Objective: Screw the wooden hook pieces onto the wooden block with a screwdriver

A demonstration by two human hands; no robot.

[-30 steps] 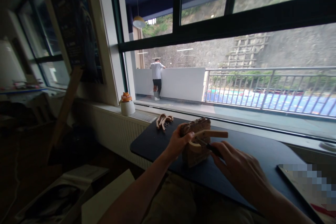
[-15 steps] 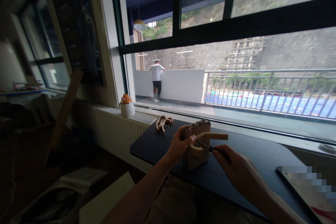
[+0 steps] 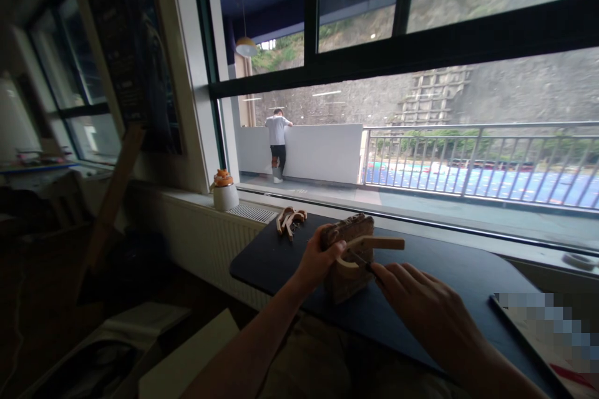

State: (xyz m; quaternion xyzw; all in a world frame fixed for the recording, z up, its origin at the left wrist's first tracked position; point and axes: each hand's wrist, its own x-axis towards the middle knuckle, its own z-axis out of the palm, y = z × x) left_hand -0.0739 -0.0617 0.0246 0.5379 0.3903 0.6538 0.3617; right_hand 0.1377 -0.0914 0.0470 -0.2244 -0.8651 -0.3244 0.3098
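My left hand [image 3: 322,257] is closed around the left side of a rough brown wooden block [image 3: 344,287], which stands on edge over the dark table. My left thumb presses a pale curved wooden hook [image 3: 384,242] to the block's face. In my right hand [image 3: 412,293] is a screwdriver [image 3: 362,260]; its thin shaft points left at the hook, and my fingers cover most of the dark handle. Whether a screw sits at its tip is too small to tell. Several similar wooden hooks [image 3: 291,222] lie in a pile with small screws on the table's far left part.
The dark table [image 3: 444,299] has a rounded left end and stands against the window ledge. On the sill is a white jar [image 3: 225,196] with an orange top. A flat, partly pixelated item [image 3: 538,330] lies at the right. Beyond the glass, a person [image 3: 277,137] stands at a white wall.
My right hand has turned on the screwdriver, its fingers now stretched further forward over the handle. My left hand, the block and the hook keep their places. The view has shifted slightly.
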